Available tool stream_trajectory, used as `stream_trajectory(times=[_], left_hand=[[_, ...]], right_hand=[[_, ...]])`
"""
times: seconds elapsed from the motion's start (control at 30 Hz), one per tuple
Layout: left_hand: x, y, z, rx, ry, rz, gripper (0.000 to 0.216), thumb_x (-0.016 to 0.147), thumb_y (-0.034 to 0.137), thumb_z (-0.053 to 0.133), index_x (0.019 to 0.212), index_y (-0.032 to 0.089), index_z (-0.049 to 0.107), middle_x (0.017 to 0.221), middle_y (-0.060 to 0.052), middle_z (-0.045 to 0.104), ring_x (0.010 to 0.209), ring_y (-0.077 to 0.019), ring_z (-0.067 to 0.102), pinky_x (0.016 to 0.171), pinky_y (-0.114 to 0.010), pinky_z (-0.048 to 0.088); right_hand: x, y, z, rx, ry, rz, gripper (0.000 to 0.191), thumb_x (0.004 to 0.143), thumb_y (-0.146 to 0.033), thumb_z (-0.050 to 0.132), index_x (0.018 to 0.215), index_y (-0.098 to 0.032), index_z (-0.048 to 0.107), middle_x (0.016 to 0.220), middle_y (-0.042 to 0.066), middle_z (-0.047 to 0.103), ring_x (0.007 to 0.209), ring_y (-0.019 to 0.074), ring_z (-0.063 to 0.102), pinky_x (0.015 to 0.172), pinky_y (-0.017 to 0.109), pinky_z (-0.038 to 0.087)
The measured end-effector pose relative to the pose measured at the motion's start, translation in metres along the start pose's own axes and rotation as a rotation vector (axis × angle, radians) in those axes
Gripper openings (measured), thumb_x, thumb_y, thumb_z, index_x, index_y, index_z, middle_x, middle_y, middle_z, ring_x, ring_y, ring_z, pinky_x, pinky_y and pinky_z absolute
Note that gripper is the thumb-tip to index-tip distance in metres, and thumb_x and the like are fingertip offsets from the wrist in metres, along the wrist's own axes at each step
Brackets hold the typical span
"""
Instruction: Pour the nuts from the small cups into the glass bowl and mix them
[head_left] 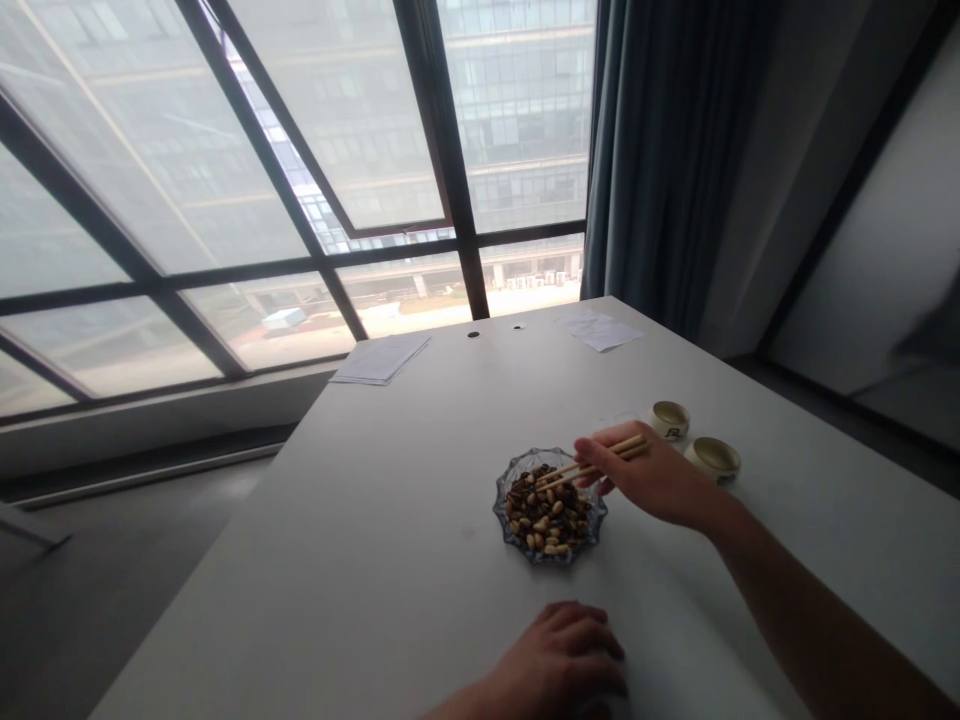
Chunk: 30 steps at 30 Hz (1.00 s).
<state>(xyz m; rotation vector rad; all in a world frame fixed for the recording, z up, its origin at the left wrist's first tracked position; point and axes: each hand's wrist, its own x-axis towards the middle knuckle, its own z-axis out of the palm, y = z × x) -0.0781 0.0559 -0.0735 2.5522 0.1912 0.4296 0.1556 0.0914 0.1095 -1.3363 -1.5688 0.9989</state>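
right hand (654, 478) gripping chopsticks (592, 464), over bowl (504, 490)

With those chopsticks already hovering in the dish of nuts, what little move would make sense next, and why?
Probably close the chopsticks on one nut. The right hand holds them with their tips over the far side of the glass dish, which is heaped with nuts, and nothing appears pinched between the tips. The left hand rests flat on the table.

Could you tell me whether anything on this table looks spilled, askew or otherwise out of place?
Nothing stands out. The nuts sit inside the glass dish, none visibly spilled on the table. The right hand holds chopsticks over it, both small cups stand upright, and the left hand rests flat.
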Motion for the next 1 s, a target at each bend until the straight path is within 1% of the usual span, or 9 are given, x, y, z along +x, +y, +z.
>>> stream_trajectory(times=[0.1, 0.17, 0.27, 0.43, 0.6, 0.7, 0.83, 0.93, 1.0], left_hand=[[0.0, -0.002, -0.011, 0.082, -0.096, 0.087, 0.023, 0.105, 0.041, 0.071, 0.123, 0.027, 0.066, 0.136, -0.002, 0.068, 0.139, -0.0241, 0.054, 0.121, -0.035, 0.036], [-0.002, -0.003, -0.017, 0.153, -0.127, 0.133, 0.021, 0.109, 0.039, 0.066, 0.125, 0.026, 0.065, 0.14, -0.003, 0.066, 0.142, -0.0242, 0.051, 0.122, -0.034, 0.034], [-0.007, -0.003, -0.025, 0.217, -0.136, 0.182, 0.016, 0.113, 0.031, 0.059, 0.126, 0.024, 0.065, 0.146, -0.002, 0.063, 0.145, -0.0234, 0.049, 0.124, -0.034, 0.032], [-0.022, -0.006, -0.037, 0.241, -0.169, 0.241, 0.018, 0.114, 0.025, 0.057, 0.13, 0.02, 0.063, 0.152, -0.004, 0.059, 0.146, -0.022, 0.048, 0.126, -0.034, 0.03], [-0.029, -0.008, -0.041, 0.25, -0.138, 0.258, 0.015, 0.113, 0.025, 0.058, 0.126, 0.019, 0.063, 0.148, -0.005, 0.062, 0.144, -0.0199, 0.051, 0.125, -0.033, 0.031], [-0.029, -0.007, -0.036, 0.248, -0.105, 0.235, 0.015, 0.114, 0.028, 0.058, 0.126, 0.021, 0.064, 0.146, -0.004, 0.064, 0.143, -0.0193, 0.052, 0.125, -0.032, 0.03], [-0.03, -0.011, -0.025, 0.211, -0.051, 0.179, 0.016, 0.113, 0.029, 0.059, 0.127, 0.024, 0.066, 0.139, -0.004, 0.068, 0.137, -0.0186, 0.058, 0.122, -0.029, 0.034], [-0.031, -0.016, -0.021, 0.109, -0.05, 0.11, 0.024, 0.114, 0.032, 0.056, 0.138, 0.026, 0.06, 0.137, -0.005, 0.07, 0.134, -0.0168, 0.06, 0.119, -0.025, 0.037], [-0.032, -0.017, -0.02, 0.022, -0.063, 0.08, 0.032, 0.115, 0.035, 0.053, 0.146, 0.024, 0.053, 0.137, -0.004, 0.07, 0.135, -0.0157, 0.059, 0.12, -0.024, 0.034]], right_hand=[[0.003, 0.005, 0.003, 0.081, 0.15, -0.034, 0.053, 0.09, -0.067, 0.068, 0.088, -0.015, 0.081, 0.086, 0.012, 0.082, 0.077, 0.0278, 0.081, 0.062, 0.033, 0.066], [0.002, 0.012, 0.009, 0.182, 0.265, -0.074, 0.058, 0.089, -0.07, 0.069, 0.09, -0.013, 0.081, 0.086, 0.014, 0.082, 0.077, 0.0285, 0.082, 0.063, 0.033, 0.067], [-0.008, 0.031, 0.018, 0.32, 0.389, -0.098, 0.059, 0.088, -0.072, 0.069, 0.089, -0.013, 0.081, 0.082, 0.014, 0.082, 0.076, 0.0296, 0.082, 0.062, 0.034, 0.069], [-0.036, 0.069, 0.017, 0.378, 0.559, -0.066, 0.056, 0.089, -0.068, 0.07, 0.09, -0.014, 0.081, 0.081, 0.014, 0.082, 0.076, 0.031, 0.082, 0.06, 0.034, 0.069], [-0.039, 0.078, 0.02, 0.432, 0.75, -0.038, 0.054, 0.092, -0.066, 0.068, 0.087, -0.014, 0.08, 0.08, 0.014, 0.082, 0.073, 0.03, 0.082, 0.06, 0.033, 0.07], [-0.036, 0.077, 0.031, 0.399, 0.741, -0.036, 0.053, 0.093, -0.066, 0.067, 0.087, -0.015, 0.08, 0.079, 0.013, 0.082, 0.073, 0.0296, 0.082, 0.066, 0.036, 0.071], [-0.042, 0.083, 0.042, 0.183, 0.573, -0.099, 0.043, 0.1, -0.057, 0.061, 0.099, -0.019, 0.081, 0.092, 0.011, 0.083, 0.082, 0.0283, 0.082, 0.075, 0.039, 0.07], [-0.048, 0.089, 0.042, 0.045, 0.467, -0.198, 0.033, 0.104, -0.046, 0.058, 0.105, -0.021, 0.081, 0.099, 0.01, 0.082, 0.087, 0.0266, 0.08, 0.073, 0.037, 0.069], [-0.05, 0.092, 0.04, 0.005, 0.434, -0.242, 0.028, 0.104, -0.041, 0.06, 0.105, -0.022, 0.081, 0.099, 0.009, 0.082, 0.085, 0.0255, 0.079, 0.07, 0.035, 0.068]])
